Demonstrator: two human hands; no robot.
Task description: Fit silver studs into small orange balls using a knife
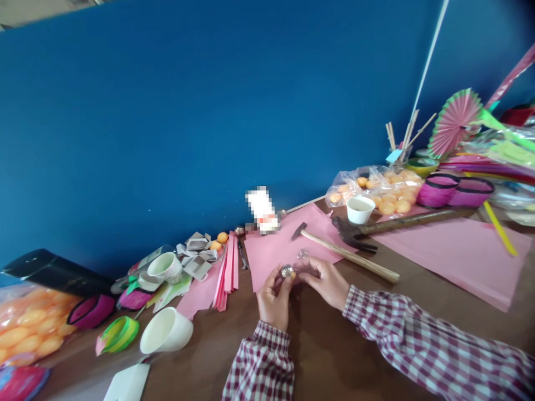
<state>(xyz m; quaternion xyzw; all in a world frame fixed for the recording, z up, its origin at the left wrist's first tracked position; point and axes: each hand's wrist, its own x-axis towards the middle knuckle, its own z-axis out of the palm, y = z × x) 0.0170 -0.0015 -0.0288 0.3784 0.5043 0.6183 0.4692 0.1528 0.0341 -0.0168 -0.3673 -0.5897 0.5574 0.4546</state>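
My left hand pinches a small, shiny silver dome-like piece between thumb and fingers, low over the table's front. Close to its right side is my right hand, thumb and fingers drawn together; whether anything small sits between them is too blurred to see. Just beyond the fingertips, a little clear or silvery piece lies on a pink paper sheet. A small hammer with a wooden handle rests across that sheet, its head pointing away to the left.
A claw hammer lies at the right, near a white cup and bagged orange balls. On the left stand a larger white cup, folded pink strips and grey card pieces. A blue partition closes the back.
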